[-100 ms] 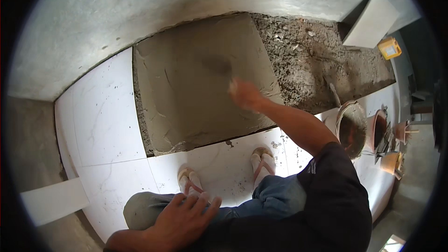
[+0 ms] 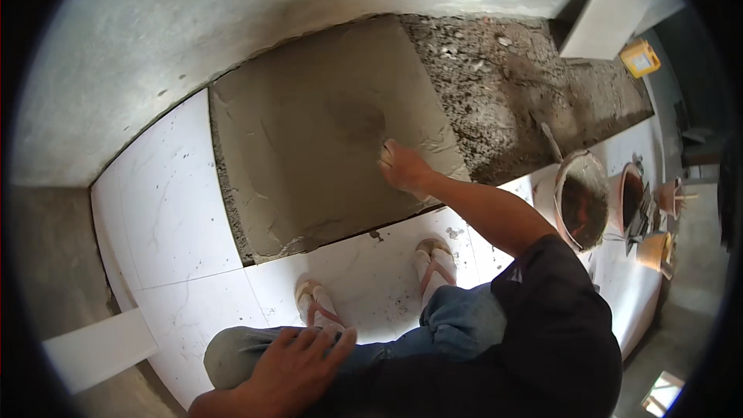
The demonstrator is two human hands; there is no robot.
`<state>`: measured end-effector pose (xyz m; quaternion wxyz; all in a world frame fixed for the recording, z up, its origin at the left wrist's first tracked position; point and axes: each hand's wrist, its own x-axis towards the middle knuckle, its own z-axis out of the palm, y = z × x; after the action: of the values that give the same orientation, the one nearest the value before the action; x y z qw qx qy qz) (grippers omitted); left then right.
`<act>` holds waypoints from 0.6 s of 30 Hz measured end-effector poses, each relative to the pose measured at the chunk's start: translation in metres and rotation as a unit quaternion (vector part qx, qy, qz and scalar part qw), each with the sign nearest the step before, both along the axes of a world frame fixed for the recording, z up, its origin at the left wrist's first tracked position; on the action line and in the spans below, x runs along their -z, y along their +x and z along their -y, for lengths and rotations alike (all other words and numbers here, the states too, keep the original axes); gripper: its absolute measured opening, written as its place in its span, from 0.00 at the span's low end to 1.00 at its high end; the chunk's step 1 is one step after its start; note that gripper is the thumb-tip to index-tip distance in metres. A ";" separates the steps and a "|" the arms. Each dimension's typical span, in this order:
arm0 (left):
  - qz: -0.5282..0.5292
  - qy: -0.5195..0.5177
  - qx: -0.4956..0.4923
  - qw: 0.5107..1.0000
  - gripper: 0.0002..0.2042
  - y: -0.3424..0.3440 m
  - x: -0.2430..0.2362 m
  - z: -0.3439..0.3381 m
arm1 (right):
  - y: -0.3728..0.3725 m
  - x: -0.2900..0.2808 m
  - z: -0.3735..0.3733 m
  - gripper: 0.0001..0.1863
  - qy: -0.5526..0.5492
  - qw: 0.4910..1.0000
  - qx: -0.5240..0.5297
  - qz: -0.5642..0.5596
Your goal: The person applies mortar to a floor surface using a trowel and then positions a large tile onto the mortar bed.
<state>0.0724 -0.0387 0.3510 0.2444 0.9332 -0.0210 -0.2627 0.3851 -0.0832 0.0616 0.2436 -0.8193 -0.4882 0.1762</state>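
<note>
Right hand (image 2: 402,166) reaching forward, fingers curled, pressed on smoothed wet mortar bed (image 2: 325,147) between white floor tiles (image 2: 178,209) and rough gravelly screed (image 2: 503,101); held tool unclear. Left hand (image 2: 298,364) spread flat on knee. Mortar bucket (image 2: 582,200) at right.

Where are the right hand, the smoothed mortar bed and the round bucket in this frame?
right hand (image 2: 402,166), head view, on the back of the hand.
smoothed mortar bed (image 2: 309,147), head view, on its flat grey middle.
round bucket (image 2: 582,164), head view, on its upper rim.
</note>
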 end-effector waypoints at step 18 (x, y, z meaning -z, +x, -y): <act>0.008 -0.079 -0.715 0.695 0.11 -0.168 0.280 -0.218 | 0.079 -0.229 0.387 0.19 0.096 0.685 0.534 -0.486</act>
<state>-0.0954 0.1788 0.0708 0.4316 0.6459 0.6297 0.0010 0.4636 -0.4701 0.2906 0.5773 -0.7126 0.2042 0.3423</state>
